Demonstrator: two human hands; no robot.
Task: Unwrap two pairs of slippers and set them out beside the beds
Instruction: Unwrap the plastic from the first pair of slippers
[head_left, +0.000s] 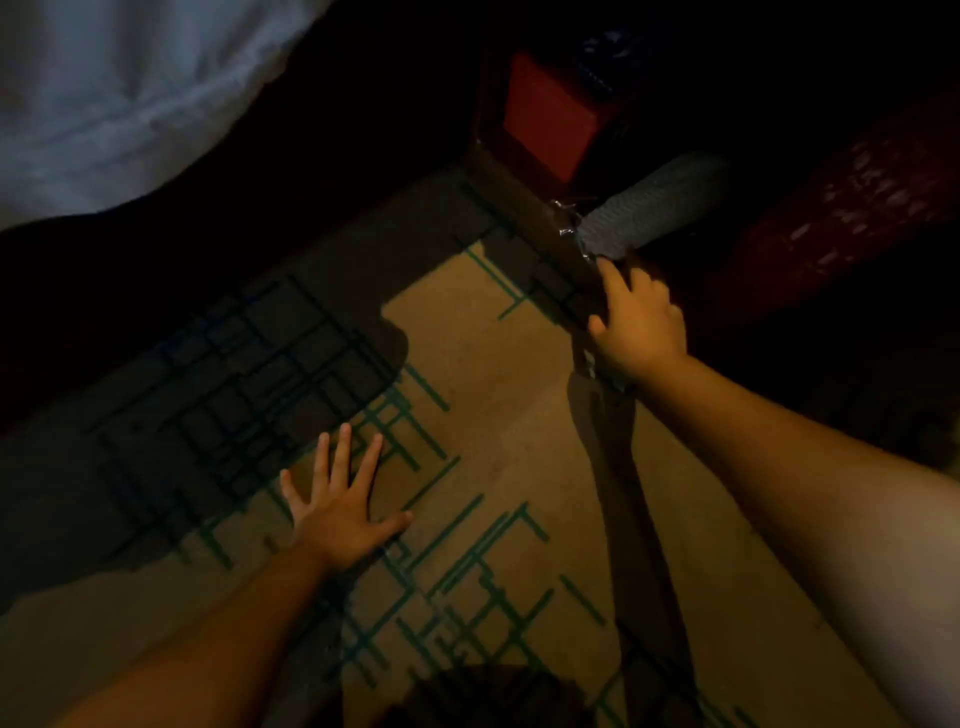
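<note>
dim carpet (498, 395); right hand (636, 322) touches wrapped slipper (649, 208) beside red cabinet (550, 119).

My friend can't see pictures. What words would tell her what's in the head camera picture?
In a dim room, a person's right hand reaches to a grey waffle-textured slipper in crinkly clear wrap beside a dark bedside cabinet. The left hand rests flat, fingers spread, on tan carpet with green lines, and white bedding shows at upper left.
</note>
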